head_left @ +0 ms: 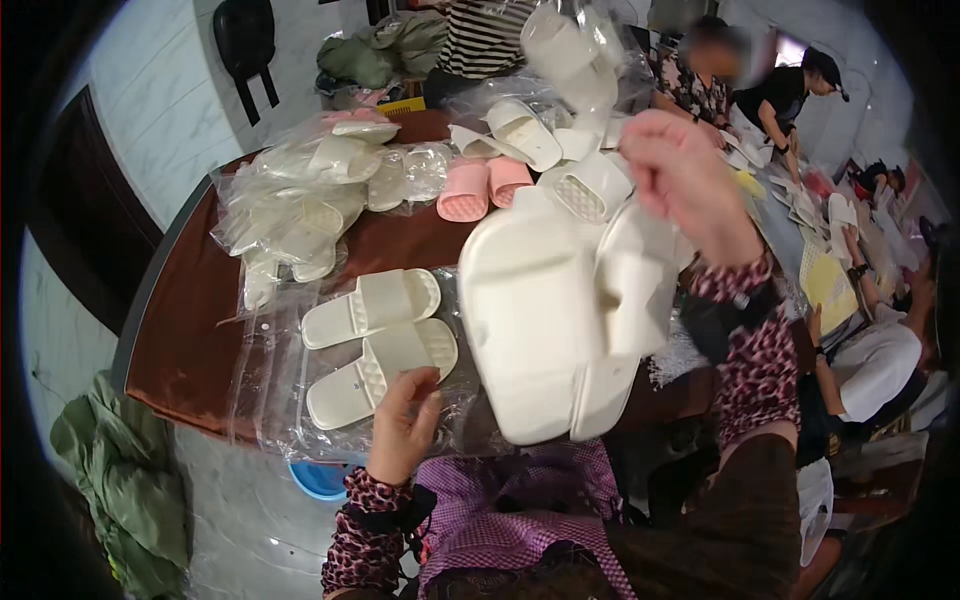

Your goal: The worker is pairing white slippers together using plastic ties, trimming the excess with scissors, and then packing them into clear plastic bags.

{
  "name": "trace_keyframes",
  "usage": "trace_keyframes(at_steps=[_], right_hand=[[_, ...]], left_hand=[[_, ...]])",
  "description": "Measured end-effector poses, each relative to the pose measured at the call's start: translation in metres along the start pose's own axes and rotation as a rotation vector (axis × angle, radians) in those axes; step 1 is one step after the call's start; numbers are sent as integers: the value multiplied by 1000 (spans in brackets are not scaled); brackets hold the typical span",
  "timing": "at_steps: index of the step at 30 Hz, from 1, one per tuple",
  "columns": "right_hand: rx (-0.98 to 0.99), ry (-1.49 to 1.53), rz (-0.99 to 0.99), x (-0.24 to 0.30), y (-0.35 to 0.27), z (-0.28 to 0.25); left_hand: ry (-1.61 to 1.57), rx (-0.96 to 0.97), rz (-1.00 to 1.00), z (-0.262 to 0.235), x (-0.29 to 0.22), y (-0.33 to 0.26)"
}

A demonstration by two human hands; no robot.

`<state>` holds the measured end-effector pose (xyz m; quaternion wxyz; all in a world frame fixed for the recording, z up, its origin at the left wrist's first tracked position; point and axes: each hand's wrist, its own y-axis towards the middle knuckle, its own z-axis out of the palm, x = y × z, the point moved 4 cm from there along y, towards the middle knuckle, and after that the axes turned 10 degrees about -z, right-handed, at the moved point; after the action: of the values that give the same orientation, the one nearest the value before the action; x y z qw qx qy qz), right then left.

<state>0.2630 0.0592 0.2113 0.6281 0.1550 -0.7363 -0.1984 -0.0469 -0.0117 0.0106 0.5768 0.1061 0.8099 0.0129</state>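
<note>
Two cream-white slippers lie side by side on clear plastic bags, an upper one [372,308] and a lower one [382,374]. My left hand [404,425] is at the edge of the lower slipper, its fingers loosely bent and apart, gripping nothing I can see. Raised over the right side of the table, my right hand [690,180] has its fingers curled in and is blurred. Whatever it may hold is hidden. Below it rises a stack of white slippers [535,300], large in view. Beyond it, bagged white slippers [568,60] look blurred.
Clear bags of slippers [310,215] pile up at the table's far left. A pink pair [464,192] sits mid-table on the brown cloth [190,330]. A blue basin [320,480] stands below the front edge. Other people [800,95] work at the right.
</note>
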Motion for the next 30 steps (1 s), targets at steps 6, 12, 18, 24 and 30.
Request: trace_keyframes(at_steps=[6, 12, 18, 24, 30], right_hand=[[-391, 4, -235, -10, 84, -176], [-444, -415, -136, -71, 77, -212], [-85, -405, -1, -117, 26, -130], [243, -409, -2, -127, -8, -64], [508, -468, -89, -107, -35, 5]], left_hand=[[11, 18, 55, 6, -9, 0], [124, 8, 133, 5, -20, -4], [475, -57, 309, 12, -31, -10], [539, 57, 264, 20, -21, -24], [649, 178, 322, 10, -44, -30]])
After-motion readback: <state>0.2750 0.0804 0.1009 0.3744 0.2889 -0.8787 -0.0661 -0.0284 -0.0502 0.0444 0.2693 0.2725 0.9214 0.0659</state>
